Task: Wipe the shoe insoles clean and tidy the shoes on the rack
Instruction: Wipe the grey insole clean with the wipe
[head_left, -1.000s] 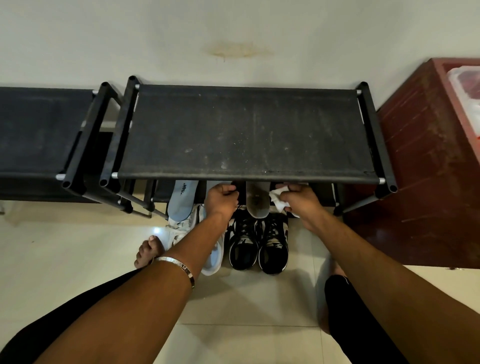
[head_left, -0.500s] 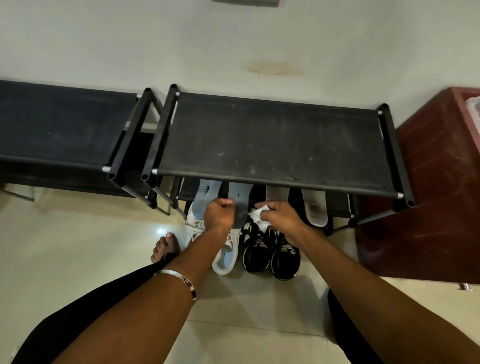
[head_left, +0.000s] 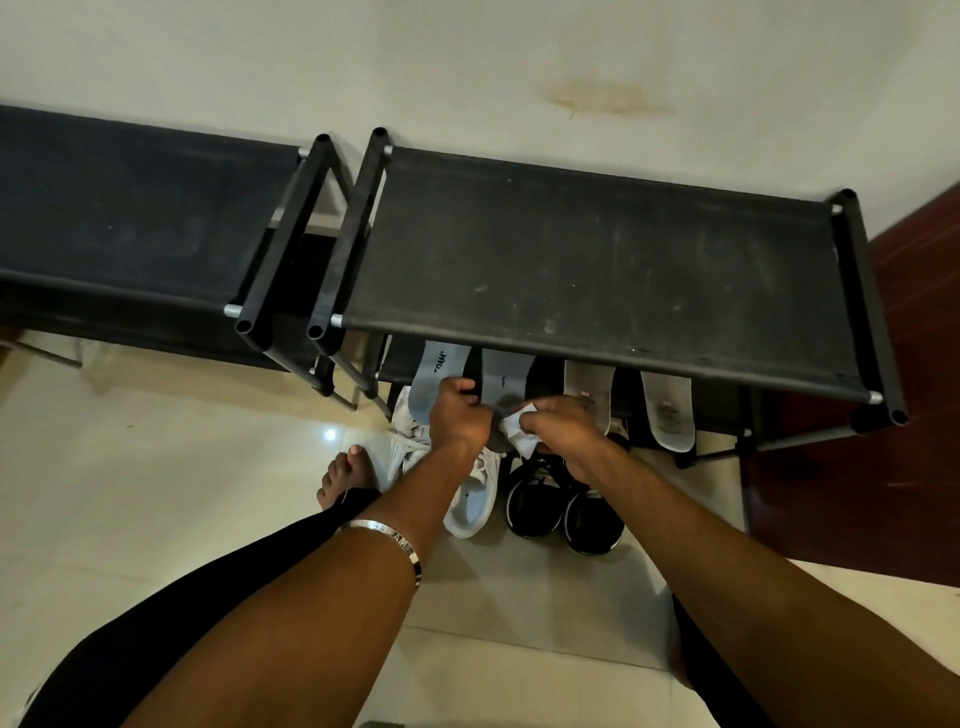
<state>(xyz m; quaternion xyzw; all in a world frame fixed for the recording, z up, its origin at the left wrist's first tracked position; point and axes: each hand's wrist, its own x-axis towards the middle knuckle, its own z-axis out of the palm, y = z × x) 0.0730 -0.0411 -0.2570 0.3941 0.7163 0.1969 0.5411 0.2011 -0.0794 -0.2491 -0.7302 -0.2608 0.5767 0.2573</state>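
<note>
Several insoles lean out from under the black shoe rack's (head_left: 597, 270) top shelf. My left hand (head_left: 460, 415) grips the edge of a grey insole (head_left: 505, 376), and my right hand (head_left: 563, 428) pinches a white wipe (head_left: 517, 431) against its lower end. A second grey insole (head_left: 434, 376) stands to the left; two pale insoles (head_left: 589, 387) (head_left: 667, 410) stand to the right. On the floor below sit a white pair of sneakers (head_left: 470, 499) and a black pair of sneakers (head_left: 563, 504).
Another black rack (head_left: 119, 218) stands against the wall at left. A dark red wooden cabinet (head_left: 883, 441) flanks the rack at right. My bare foot (head_left: 345, 475) rests on the pale tiled floor by the white sneakers.
My view has drifted right and down, so more insoles show under the shelf. My right hand carried the wipe from the pale insole to the grey one that my left hand holds.
</note>
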